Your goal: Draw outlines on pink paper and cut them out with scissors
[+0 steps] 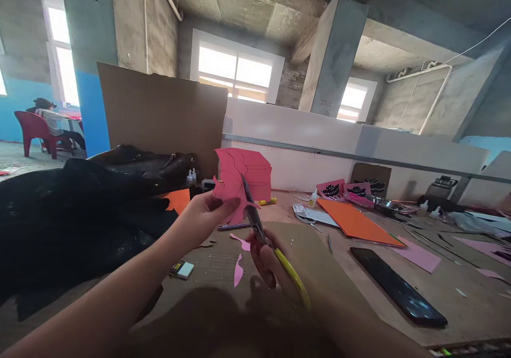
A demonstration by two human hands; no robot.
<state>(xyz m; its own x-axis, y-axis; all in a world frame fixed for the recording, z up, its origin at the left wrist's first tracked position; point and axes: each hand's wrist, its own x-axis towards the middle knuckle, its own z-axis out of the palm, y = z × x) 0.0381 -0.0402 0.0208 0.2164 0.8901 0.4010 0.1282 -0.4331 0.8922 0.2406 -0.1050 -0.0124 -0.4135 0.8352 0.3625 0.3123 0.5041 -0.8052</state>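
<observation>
My left hand (207, 211) pinches a sheet of pink paper (255, 171) marked with drawn lines, holding it up above the table. In my right hand (267, 259) is a pair of scissors (293, 275) with yellow handles. Their blades point up and lie at the paper's lower right part, beside a partly cut edge. Small pink paper scraps (238, 271) lie on the cardboard (319, 262) below my hands. Close to my left wrist is a white eraser (184, 270) in a sleeve.
Black bags or cloth (75, 209) fill the left side. To the right are a phone (399, 286), orange sheets (359, 222) and a pink sheet (419, 254). Glue bottles (313, 197) stand further back, before a white partition (287, 155). A seated person (54, 121) is far left.
</observation>
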